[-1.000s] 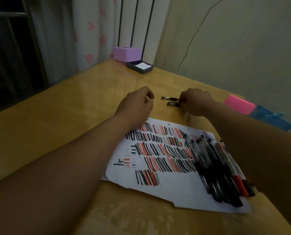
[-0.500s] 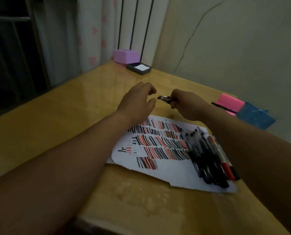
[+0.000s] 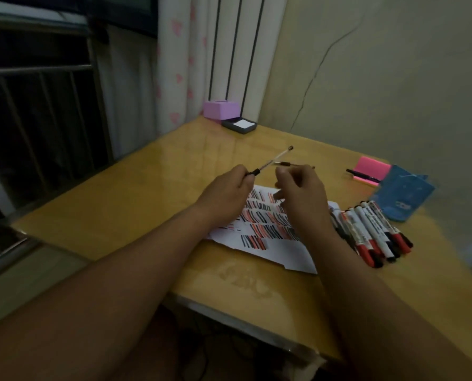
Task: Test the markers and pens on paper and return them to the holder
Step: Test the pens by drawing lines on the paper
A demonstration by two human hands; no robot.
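Note:
My left hand [image 3: 226, 189] is shut on a clear pen [image 3: 273, 159] with a black grip, whose far end points up and right over the table. My right hand [image 3: 302, 192] hovers beside it over the white paper [image 3: 273, 253], which is covered with black and red strokes. A short dark pen piece [image 3: 285, 163] shows just past the right fingertips; whether the hand holds it is unclear. Several red and black markers [image 3: 372, 232] lie in a pile on the paper's right edge. The blue holder [image 3: 402, 198] lies on the table beyond them.
A pink sticky-note pad [image 3: 371, 167] with a black pen [image 3: 362, 175] on it sits left of the holder. A purple box [image 3: 220, 110] and a dark tray [image 3: 239, 125] stand at the far corner. The wooden table [image 3: 147, 204] meets the wall on the right; window bars are at left.
The clear pen has passed from my right hand to my left hand, which now holds it raised. My right hand has drawn back over the paper. The camera has tilted, showing more of the table's near edge.

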